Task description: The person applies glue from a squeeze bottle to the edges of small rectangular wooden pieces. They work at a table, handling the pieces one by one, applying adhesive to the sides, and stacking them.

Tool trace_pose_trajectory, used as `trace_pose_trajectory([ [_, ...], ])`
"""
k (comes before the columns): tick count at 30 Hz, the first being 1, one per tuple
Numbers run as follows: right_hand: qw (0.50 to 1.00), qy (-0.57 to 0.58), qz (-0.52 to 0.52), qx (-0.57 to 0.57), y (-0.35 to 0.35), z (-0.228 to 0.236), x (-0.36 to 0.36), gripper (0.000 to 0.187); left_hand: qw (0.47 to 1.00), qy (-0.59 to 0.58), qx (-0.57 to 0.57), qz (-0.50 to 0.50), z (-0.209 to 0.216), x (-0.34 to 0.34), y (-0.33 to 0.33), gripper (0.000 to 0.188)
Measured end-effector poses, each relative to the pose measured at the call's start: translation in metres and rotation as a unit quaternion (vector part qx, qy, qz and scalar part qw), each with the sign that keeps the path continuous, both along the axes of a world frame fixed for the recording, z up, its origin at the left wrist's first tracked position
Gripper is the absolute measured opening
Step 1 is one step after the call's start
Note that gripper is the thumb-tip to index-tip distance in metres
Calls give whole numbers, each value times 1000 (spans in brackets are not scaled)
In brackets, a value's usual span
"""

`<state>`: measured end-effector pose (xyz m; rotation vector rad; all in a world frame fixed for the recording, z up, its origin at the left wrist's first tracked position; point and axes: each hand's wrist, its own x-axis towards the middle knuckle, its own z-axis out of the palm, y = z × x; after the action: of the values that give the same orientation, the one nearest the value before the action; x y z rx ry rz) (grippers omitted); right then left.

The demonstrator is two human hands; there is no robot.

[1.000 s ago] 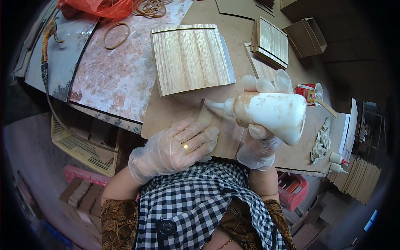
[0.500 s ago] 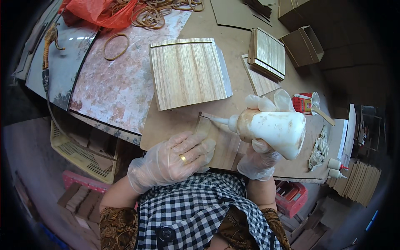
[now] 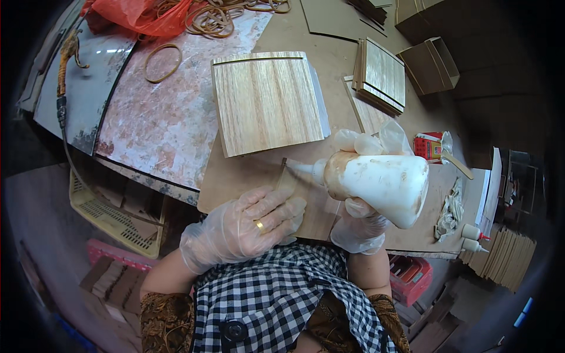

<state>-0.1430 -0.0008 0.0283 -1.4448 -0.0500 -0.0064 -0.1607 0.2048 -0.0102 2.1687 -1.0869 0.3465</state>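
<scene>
My left hand, in a clear plastic glove with a gold ring showing, lies flat on a thin wooden panel at the table's near edge. Its fingers are stretched out over the panel's left part and hide it. In my gloved right hand is a white squeeze bottle with brownish stains, tipped on its side. The bottle's nozzle points left, its tip at the far left corner of the panel, where a dark narrow edge shows. Just beyond stands a stack of wood-grain panels with a dark groove along the far edge.
More grooved panels and an open brown box sit at the far right. Nearer are a red container with a stick, a crumpled cloth and small bottles. Rubber bands and a red bag lie far left.
My right hand and the bottle have shifted slightly left, bringing the nozzle closer along the panel's far edge. My left hand stays in place.
</scene>
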Motion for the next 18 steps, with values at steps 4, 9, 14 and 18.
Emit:
trace_pose_trajectory([
  [4, 994, -40, -13, -100, -3, 1, 0, 69, 1000, 5, 6, -3, 0, 0, 0, 27],
  [9, 990, -47, -51, -124, -15, 9, 2, 82, 1000, 3, 10, 4, -1, -1, -1, 28],
  [14, 984, -15, -152, -88, -23, 3, -8, 100, 1000, 6, 26, -8, 4, 2, 1, 28],
  [18, 964, -101, -63, -237, -40, 10, -7, 60, 999, 22, 32, -1, 4, -1, 0, 28],
])
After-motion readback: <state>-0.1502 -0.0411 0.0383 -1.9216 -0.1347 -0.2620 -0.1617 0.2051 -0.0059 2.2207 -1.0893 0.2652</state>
